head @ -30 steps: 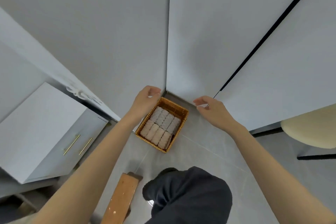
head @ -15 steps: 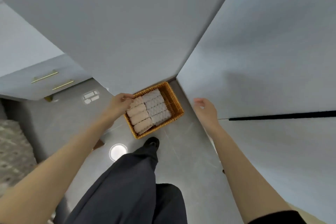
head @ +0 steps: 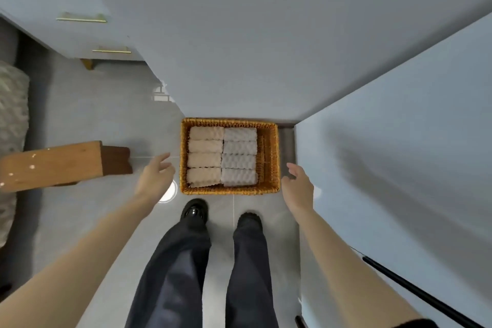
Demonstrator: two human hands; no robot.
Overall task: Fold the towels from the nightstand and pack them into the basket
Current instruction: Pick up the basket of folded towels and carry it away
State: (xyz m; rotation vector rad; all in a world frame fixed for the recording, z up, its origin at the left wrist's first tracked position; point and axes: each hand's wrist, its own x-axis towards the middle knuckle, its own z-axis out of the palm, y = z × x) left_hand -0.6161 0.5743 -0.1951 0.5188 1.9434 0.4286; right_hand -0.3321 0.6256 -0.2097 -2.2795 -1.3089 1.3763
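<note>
A woven orange basket (head: 271, 157) sits on the grey tiled floor in the corner where two pale walls meet. Several folded towels fill its left and middle part in two columns: beige towels (head: 205, 156) on the left, white towels (head: 239, 157) on the right. A narrow strip at the basket's right side holds nothing. My left hand (head: 154, 177) hovers just left of the basket, fingers relaxed, touching nothing. On the other side my right hand (head: 298, 185) hangs beside the basket's right rim, fingers loosely spread and holding nothing.
My two legs in dark trousers and black shoes (head: 194, 212) stand just in front of the basket. A wooden bench (head: 53, 165) lies to the left. A white nightstand with gold handles (head: 111, 50) stands at the far left. A cabinet panel (head: 399, 168) rises on the right.
My left hand has let go of the basket's rim and drawn back. The view has swung so the basket lies square in front of my feet, and both hands now flank it.
</note>
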